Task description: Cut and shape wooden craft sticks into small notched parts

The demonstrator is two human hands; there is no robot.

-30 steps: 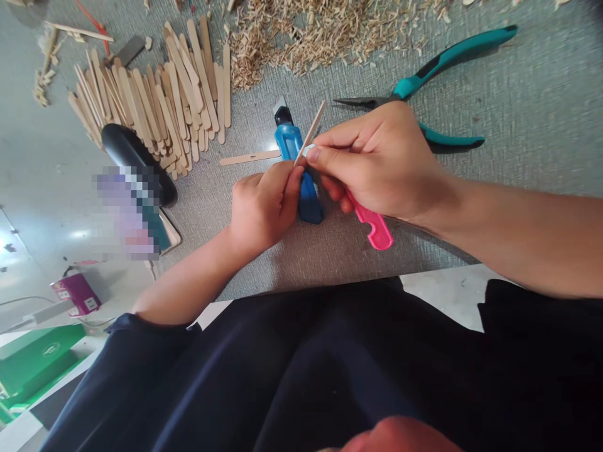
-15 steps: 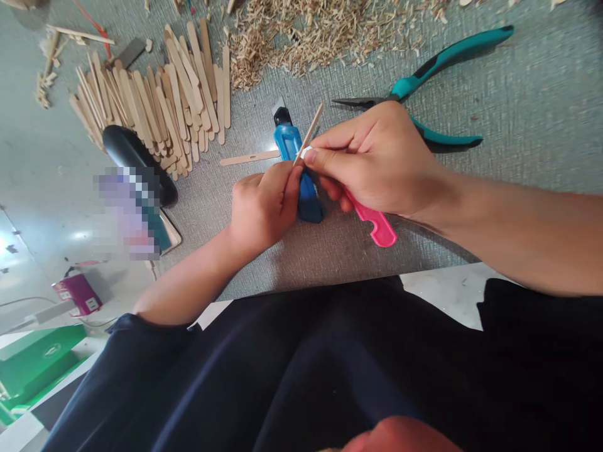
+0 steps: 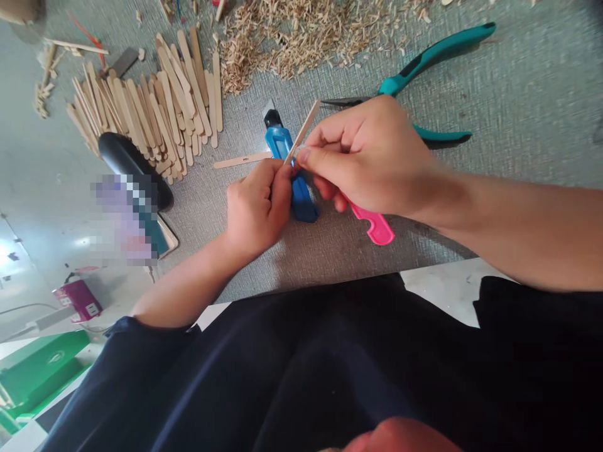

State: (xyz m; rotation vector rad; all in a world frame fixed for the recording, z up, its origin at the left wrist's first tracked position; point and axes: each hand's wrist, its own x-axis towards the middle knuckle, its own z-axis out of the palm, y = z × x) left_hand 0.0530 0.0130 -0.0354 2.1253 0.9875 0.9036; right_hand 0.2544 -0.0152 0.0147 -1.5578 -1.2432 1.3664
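Observation:
My left hand (image 3: pixel 254 207) is closed in a pinch on the lower end of a thin wooden stick (image 3: pixel 304 129), which tilts up and to the right. My right hand (image 3: pixel 372 157) is closed around a pink-handled tool (image 3: pixel 374 226), with its thumb and forefinger pressed against the stick just above my left fingers. The tool's working end is hidden by my fingers. A blue utility knife (image 3: pixel 287 166) lies on the grey mat (image 3: pixel 518 113) right under both hands.
A heap of flat wooden sticks (image 3: pixel 151 116) lies at the upper left, one loose stick (image 3: pixel 240 161) beside the knife. Wood shavings (image 3: pixel 301 34) cover the top centre. Teal pliers (image 3: pixel 424 69) lie behind my right hand. A black object (image 3: pixel 127 163) and a green box (image 3: pixel 38 367) are at left.
Both hands and the stick have kept their grip; the whole view has shifted slightly left and up. The pink tool's handle has barely moved.

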